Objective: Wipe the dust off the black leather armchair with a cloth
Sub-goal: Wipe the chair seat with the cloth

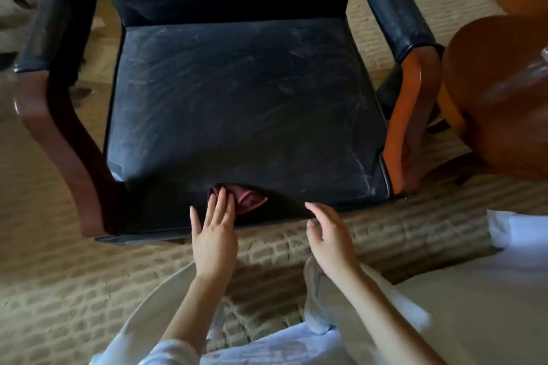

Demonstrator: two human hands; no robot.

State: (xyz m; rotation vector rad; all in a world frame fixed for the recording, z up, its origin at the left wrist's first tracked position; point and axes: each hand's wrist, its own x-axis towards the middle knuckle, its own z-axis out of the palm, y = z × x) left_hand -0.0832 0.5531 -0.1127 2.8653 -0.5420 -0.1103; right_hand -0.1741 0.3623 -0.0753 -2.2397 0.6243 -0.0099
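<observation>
- left hand [214, 232]: fingers straight, tips on dark red cloth [247, 198] at armchair [237, 104] seat front edge
- right hand [327, 238]: relaxed, holding nothing, just off the edge

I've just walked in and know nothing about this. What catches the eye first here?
The black armchair fills the middle, its seat streaked with pale dust. At the seat's front edge lies a crumpled dark red cloth, with the straight fingers of the left hand resting on it. The right hand hovers beside it, relaxed and holding nothing.
</observation>
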